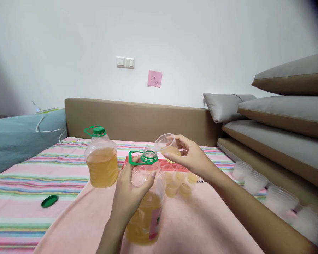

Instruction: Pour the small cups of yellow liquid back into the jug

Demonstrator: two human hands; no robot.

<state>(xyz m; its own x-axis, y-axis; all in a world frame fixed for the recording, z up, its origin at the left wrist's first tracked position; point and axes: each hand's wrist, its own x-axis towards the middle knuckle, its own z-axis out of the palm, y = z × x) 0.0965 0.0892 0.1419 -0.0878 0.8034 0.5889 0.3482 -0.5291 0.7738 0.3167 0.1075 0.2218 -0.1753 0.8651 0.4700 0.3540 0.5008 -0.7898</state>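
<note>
bottle point(141, 225) stands uncapped on pink cloth point(76, 222), left hand point(131, 192) half-curled round its shoulder, right hand point(192, 155) pinching tilted cup point(167, 145) beside its mouth: brace bottle, squeeze cup lightly.

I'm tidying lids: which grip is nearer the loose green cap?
Left. The left grip, on the uncapped bottle, is right of the green cap; the right grip, holding a tilted cup, is farther right.
</note>
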